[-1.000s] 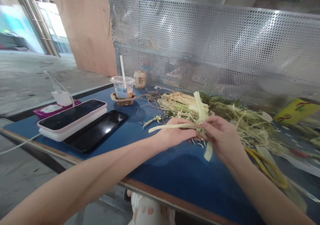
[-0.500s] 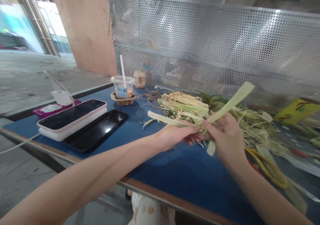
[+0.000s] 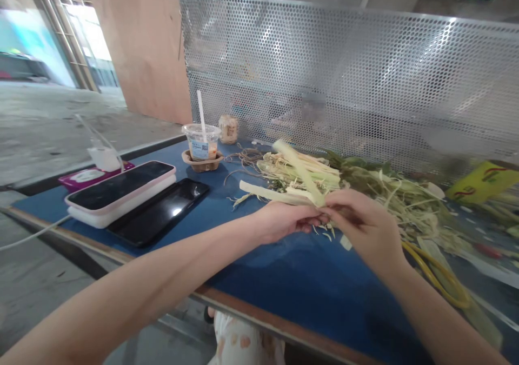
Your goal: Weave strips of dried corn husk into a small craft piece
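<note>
Pale green husk strips, flat and ribbon-like, meet between my two hands above the blue table (image 3: 275,278). My left hand (image 3: 286,220) is closed on one husk strip (image 3: 267,193), whose free end points left. A second husk strip (image 3: 302,173) slants up and to the left from my right hand (image 3: 360,216), which pinches it by its lower part. The fingertips of both hands touch or nearly touch, and the crossing of the strips is partly hidden by them. Just behind lies a bundle of pale husks (image 3: 312,165) with shredded bits around it.
At left lie a pink-edged phone (image 3: 121,184), a black phone (image 3: 162,211) and a purple box (image 3: 83,177). A plastic cup with a straw (image 3: 203,140) stands in a cardboard holder. Loose husks (image 3: 409,203), a yellow loop (image 3: 438,278) and a yellow packet (image 3: 484,181) are at right. A perforated metal screen (image 3: 344,78) borders the back.
The husk strip in my right hand has swung from pointing up-right to pointing up-left, over the other strip. My right hand has turned and come closer to my left, which stays nearly still.
</note>
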Tool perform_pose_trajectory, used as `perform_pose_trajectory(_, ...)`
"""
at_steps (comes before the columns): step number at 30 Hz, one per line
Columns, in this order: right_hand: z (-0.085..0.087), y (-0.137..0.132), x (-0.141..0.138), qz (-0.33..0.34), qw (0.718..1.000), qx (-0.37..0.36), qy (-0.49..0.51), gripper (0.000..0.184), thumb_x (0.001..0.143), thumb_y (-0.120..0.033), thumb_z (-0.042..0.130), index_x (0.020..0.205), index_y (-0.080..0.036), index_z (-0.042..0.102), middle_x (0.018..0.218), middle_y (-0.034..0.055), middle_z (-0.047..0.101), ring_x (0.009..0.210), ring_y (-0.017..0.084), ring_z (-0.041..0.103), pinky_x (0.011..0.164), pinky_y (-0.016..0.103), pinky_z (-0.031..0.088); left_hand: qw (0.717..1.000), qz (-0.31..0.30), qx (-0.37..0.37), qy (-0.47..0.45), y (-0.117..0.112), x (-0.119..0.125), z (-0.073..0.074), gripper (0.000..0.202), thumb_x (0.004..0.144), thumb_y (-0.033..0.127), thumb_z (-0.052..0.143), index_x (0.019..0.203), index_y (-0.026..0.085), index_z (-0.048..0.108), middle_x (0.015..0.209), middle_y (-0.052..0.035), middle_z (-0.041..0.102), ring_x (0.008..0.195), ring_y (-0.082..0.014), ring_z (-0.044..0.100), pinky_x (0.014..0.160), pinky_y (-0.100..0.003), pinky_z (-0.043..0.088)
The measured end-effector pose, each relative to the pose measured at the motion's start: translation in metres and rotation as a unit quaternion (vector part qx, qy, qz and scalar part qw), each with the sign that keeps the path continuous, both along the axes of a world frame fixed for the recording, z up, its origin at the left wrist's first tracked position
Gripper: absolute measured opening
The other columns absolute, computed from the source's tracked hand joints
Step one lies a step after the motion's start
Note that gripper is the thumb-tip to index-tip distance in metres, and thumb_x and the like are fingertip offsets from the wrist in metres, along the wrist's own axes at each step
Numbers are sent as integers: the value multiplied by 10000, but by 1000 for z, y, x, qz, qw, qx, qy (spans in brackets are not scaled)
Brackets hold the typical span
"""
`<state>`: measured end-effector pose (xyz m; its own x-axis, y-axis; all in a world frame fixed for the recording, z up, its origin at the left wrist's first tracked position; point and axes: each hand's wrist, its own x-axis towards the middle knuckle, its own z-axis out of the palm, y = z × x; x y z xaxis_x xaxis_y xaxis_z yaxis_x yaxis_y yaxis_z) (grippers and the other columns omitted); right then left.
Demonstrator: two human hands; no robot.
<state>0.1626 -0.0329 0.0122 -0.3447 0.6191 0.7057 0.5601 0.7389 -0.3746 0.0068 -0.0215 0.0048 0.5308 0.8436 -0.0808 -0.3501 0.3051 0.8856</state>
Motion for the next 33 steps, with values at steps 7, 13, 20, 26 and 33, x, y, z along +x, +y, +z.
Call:
perform_pose_trajectory(7,2,4,2,11,1000,22,19,171,776,-180,547,830,-250,693,847,41,653,786,167,605,699,309,482,994,-27,93,-58,-3,0,-1,60,633,135,677,659,112,628,632,4,563,597,-65,485,580,-211,342)
perform_pose_trajectory(13,0,2,-1,-8,992,-65,105,146,725,-251,605,852,-236,676,818,35,662,737,171,608,652,304,509,989,-12,144,-43,-4,1,-1,264,589,328,726,744,150,607,671,11,499,600,-76,407,526,-209,307)
perform_pose_trajectory(20,0,0,-1,21,963,-178,200,203,692,-256,653,889,-221,622,755,15,648,560,109,581,481,214,486,974,11,228,-7,-4,-4,-4,190,657,300,657,798,177,622,770,-5,565,714,-118,488,635,-235,370)
perform_pose_trajectory(26,-2,7,3,107,917,-250,291,87,708,-240,638,780,-212,598,665,-11,586,544,102,534,482,239,438,977,-4,212,9,-1,-1,-6,127,739,214,564,838,157,620,770,-10,574,666,-91,478,591,-219,347)
perform_pose_trajectory(33,2,4,-1,174,883,-285,329,71,701,-248,642,750,-223,598,600,-18,555,486,92,455,445,247,388,984,-4,157,-86,-2,5,-1,182,776,305,556,762,130,603,704,-33,581,606,-76,462,518,-210,301)
